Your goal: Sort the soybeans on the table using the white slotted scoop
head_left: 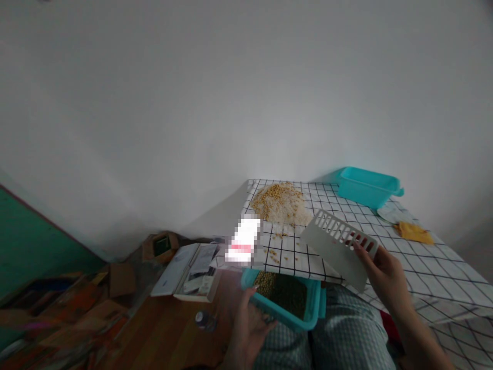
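My right hand (385, 275) grips a white slotted plastic board (337, 246), held tilted above the table's near edge. My left hand (250, 321) holds the near rim of a teal bin (314, 308) resting on my lap; the bin contains green and yellowish beans. A heap of mixed yellow beans and white rice (281, 203) lies on the white checked tablecloth (442, 267), with several loose beans scattered toward the near edge.
A second teal tub (367, 185) stands at the table's far side beside a white bag and a yellow cloth (414, 232). On the wooden floor to the left lie open boxes, papers (188, 270) and cardboard. A grey wall rises behind.
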### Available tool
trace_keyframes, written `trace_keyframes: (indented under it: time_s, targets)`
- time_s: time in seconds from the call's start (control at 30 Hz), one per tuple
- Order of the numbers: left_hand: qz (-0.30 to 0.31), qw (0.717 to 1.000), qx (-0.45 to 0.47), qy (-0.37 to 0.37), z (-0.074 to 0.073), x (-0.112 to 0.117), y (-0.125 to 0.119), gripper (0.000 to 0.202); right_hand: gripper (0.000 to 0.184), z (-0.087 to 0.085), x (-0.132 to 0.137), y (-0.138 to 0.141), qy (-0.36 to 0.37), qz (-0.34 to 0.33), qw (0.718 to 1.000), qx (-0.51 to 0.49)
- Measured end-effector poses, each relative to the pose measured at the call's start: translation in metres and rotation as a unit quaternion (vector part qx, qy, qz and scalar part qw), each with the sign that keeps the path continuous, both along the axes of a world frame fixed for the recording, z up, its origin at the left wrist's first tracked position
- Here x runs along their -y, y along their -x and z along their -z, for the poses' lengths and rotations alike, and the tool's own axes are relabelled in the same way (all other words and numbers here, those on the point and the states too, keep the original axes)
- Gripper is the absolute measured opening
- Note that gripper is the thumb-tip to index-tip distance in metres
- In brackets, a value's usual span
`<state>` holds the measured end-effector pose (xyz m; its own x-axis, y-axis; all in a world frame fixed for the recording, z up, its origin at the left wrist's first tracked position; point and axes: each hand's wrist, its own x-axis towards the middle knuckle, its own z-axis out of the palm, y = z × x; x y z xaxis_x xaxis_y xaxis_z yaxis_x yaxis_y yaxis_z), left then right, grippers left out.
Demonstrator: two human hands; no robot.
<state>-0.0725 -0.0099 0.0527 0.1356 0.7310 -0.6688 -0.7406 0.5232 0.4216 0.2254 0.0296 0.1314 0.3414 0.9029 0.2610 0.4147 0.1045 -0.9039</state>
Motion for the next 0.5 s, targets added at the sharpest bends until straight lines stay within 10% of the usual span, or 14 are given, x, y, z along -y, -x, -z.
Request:
trace_keyframes:
  time_s: [0.5]
  targets:
    - [-0.015, 1.000, 0.011, 0.008, -0.003, 0.002, 0.001, 0.036, 0.034, 0.030, 0.036, 0.036, 0.003, -0.001, 0.993, -0.115]
